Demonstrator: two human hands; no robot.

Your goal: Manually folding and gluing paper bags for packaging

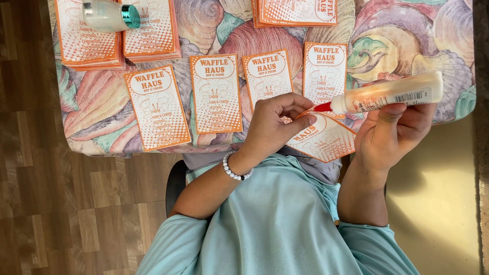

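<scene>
- The right hand was wrapped around a glue bottle, held nearly level, its red tip pointing toward the other hand.
- The left hand pinched the upper edge of an orange-and-white card between thumb and fingers, holding it tilted above the lap.
- The red tip sat just at the card's top corner, right beside the left fingertips.
- A bead bracelet circled the left wrist.
- Four matching cards lay in a row on the shell-patterned tablecloth just beyond the hands.
- Card stacks sat farther back, with a second bottle, teal-capped, lying across them.
</scene>
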